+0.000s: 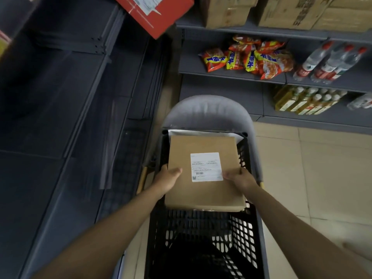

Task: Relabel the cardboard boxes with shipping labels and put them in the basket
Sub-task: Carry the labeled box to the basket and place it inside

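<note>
A flat brown cardboard box (203, 146) with a white shipping label (206, 167) on its top is held over the far end of a black plastic basket (244, 236). My left hand (168, 181) grips the box's left edge, thumb on top. My right hand (240, 179) grips the right edge, thumb beside the label. A white flat parcel (201, 132) shows under the box's far edge. The basket's near half looks dark; what lies at its bottom is unclear.
The basket sits on a grey padded chair (207, 111). Dark grey shelving (60, 117) runs along the left. Shelves at the right hold snack bags (251, 57), water bottles (330, 63), oil bottles (308, 101) and brown cartons (227, 11). A red box (157, 13) juts out above. Tiled floor (322, 178) lies at the right.
</note>
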Demonstrator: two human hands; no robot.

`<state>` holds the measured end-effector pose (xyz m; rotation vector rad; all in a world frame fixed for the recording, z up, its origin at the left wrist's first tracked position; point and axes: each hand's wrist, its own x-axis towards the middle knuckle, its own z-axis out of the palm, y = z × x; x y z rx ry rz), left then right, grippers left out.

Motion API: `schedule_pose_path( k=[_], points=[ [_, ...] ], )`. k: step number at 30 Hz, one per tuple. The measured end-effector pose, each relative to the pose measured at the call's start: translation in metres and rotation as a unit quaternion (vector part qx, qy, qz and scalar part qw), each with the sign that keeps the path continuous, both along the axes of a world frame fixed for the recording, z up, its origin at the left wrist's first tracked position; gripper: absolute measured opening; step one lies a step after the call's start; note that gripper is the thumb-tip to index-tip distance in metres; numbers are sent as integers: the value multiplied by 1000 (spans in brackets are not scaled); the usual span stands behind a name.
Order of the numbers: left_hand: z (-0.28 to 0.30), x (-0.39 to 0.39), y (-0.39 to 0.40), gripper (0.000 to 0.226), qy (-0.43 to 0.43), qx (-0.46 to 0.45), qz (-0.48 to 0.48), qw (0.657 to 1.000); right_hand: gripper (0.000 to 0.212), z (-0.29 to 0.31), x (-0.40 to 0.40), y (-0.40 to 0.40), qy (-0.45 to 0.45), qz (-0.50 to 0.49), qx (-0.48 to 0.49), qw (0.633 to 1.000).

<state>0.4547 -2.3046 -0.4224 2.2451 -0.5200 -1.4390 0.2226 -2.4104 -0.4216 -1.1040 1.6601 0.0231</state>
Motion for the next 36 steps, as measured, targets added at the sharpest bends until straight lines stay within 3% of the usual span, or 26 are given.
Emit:
schedule_pose_path(
  k=[15, 20, 24, 31, 36],
  points=[
    [-25, 3, -21, 62, 2, 9, -20, 1000, 78, -35, 9, -27, 60, 12, 39, 997],
    [-14, -2, -25, 54, -35, 1, -18, 999, 84, -24, 14, -20, 88, 56, -6, 994],
    [1, -6, -25, 58, -58, -1, -16, 998, 71, -3, 10, -17, 111, 116, -51, 986],
    [58, -1, -20, 50, -172, -8, -139, 975, 55, 62, 1, -10, 179, 319, -161, 917],
    [140, 6, -17, 49, -315, -18, -215, 924, 49, 136, 10, -11, 161, 371, -272, 873]
  ],
)
